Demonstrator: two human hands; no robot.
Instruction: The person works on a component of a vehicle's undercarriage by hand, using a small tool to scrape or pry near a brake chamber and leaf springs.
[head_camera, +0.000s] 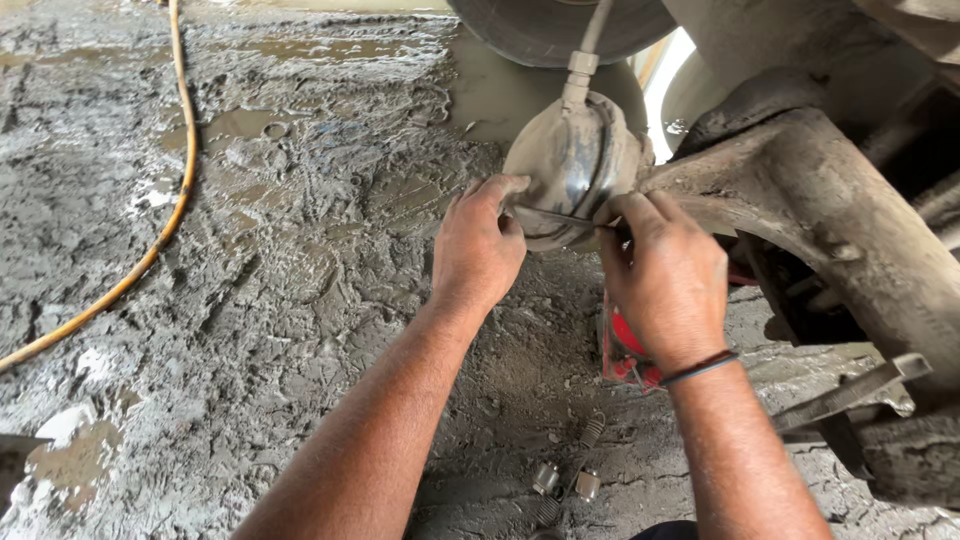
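Note:
A round, mud-coated metal chamber (572, 160) hangs from a grey hose fitting (580, 68) beside a heavy, dirty axle beam (830, 210). My left hand (478, 245) rests its fingertips on the chamber's lower left edge and pinches one end of a thin flat metal tool (553, 216). My right hand (668, 280) grips the other end of that tool against the chamber's lower right side. A dark band sits on my right wrist (700, 368).
Wet, churned mud (280, 260) covers the ground. A yellow hose (160, 230) curves across it at left. A tyre (560, 25) is at the top. A red object (625, 350) lies under my right hand; small metal fittings and springs (570, 470) lie near the bottom.

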